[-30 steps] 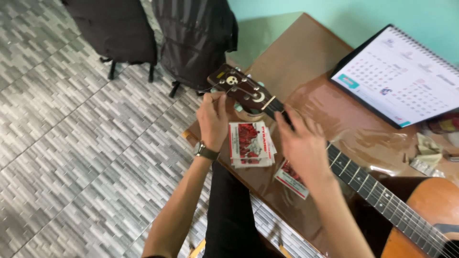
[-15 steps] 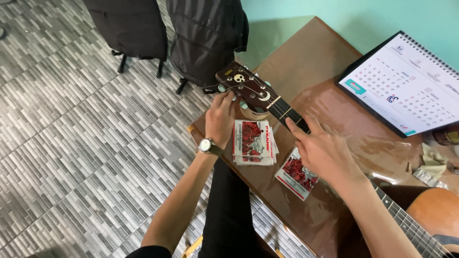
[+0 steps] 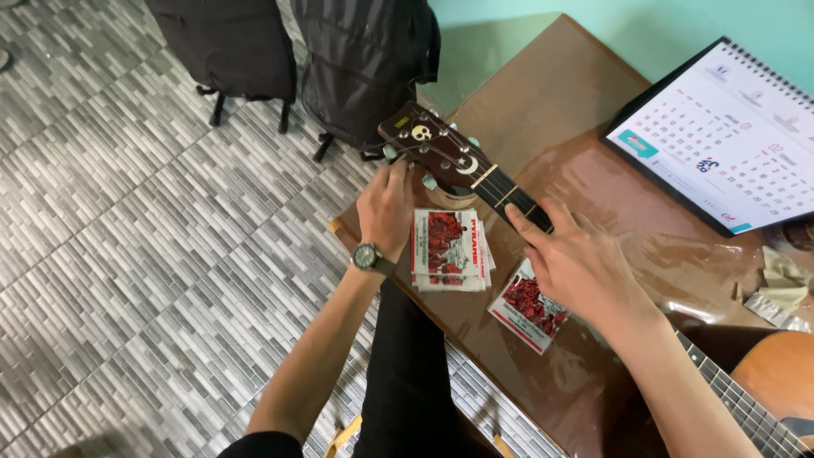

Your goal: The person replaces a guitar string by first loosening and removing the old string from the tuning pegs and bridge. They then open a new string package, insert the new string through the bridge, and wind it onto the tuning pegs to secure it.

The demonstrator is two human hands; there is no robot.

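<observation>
An acoustic guitar lies across a brown table (image 3: 560, 110), its dark headstock (image 3: 428, 144) reaching past the table's near-left corner. My left hand (image 3: 386, 208), with a wristwatch, has its fingers up at the pale green tuning pegs on the headstock's lower side. My right hand (image 3: 577, 259) rests over the guitar neck (image 3: 517, 199), fingers spread on the strings near the nut. A stack of red-and-white string packets (image 3: 449, 250) lies between my hands, and one more packet (image 3: 526, 309) sits under my right wrist.
A desk calendar (image 3: 721, 140) stands at the table's far right, crumpled wrappers (image 3: 780, 284) beside it. Two dark chairs with bags (image 3: 365, 59) stand on the grey tiled floor beyond the headstock. The guitar's orange body (image 3: 776, 373) is at lower right.
The view has shifted slightly. My left hand stays at the tuning pegs while my right hand has slid up the neck toward the headstock.
</observation>
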